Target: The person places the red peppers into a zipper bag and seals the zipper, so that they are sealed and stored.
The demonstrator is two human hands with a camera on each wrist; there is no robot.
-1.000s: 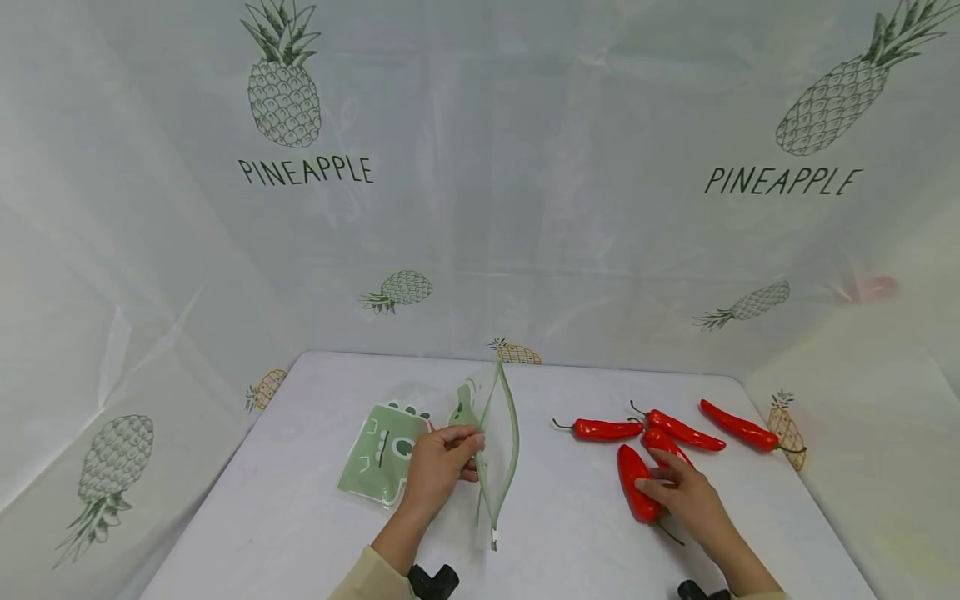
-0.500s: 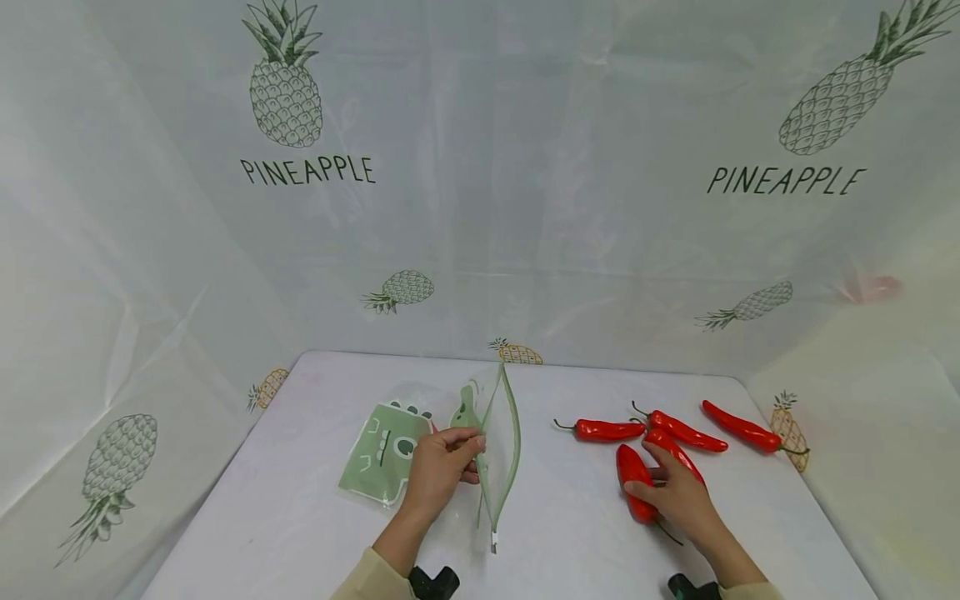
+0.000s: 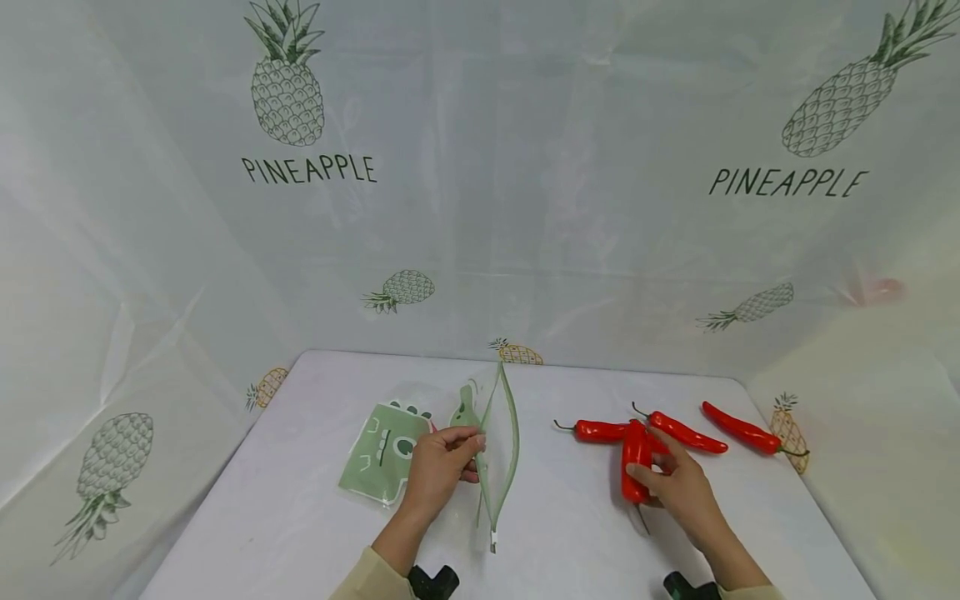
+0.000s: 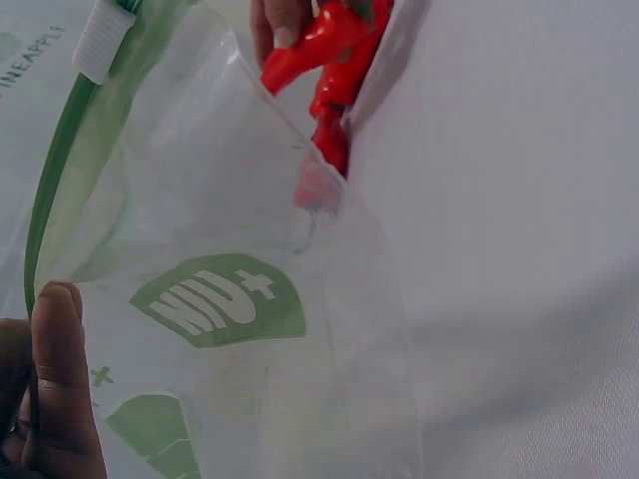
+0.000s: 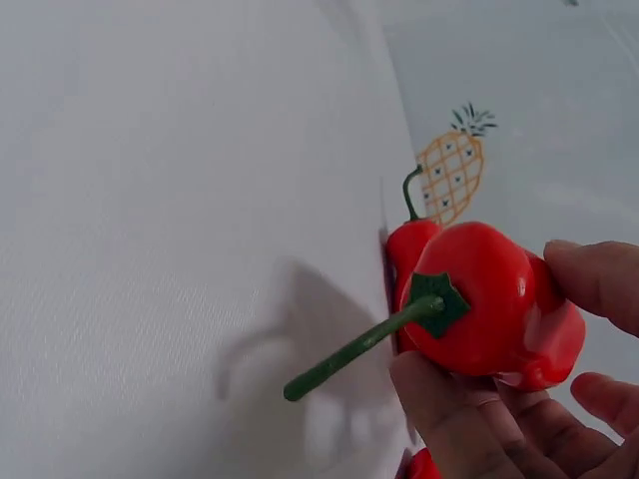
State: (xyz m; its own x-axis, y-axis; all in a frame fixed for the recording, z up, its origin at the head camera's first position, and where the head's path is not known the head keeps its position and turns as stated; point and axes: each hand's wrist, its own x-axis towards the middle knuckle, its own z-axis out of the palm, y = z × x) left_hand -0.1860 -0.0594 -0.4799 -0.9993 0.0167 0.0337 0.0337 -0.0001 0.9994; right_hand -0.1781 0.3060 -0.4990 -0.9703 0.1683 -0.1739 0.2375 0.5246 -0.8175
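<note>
My left hand (image 3: 438, 471) pinches one edge of a clear slider zip bag (image 3: 375, 458) with a green cartoon print. The bag's green-rimmed mouth gapes in a narrow lens shape toward the right. In the left wrist view a white slider (image 4: 103, 45) sits on the green zip, and my thumb (image 4: 60, 364) presses the rim. My right hand (image 3: 686, 492) grips a fat red chili pepper (image 3: 636, 458) between thumb and fingers. In the right wrist view the pepper (image 5: 469, 299) is off the table, its green stem toward the camera.
Beyond the held pepper lie more red peppers: one pointing left (image 3: 597, 431), one slanting right (image 3: 686, 433), and one partly hidden (image 3: 662, 446). Another pepper (image 3: 741, 427) lies apart near the right table edge. A pineapple-print curtain (image 3: 525, 208) surrounds the white table (image 3: 570, 533).
My right hand has closed round the fat pepper, lifted it and turned it more upright in the head view. The left hand and the bag have stayed in place.
</note>
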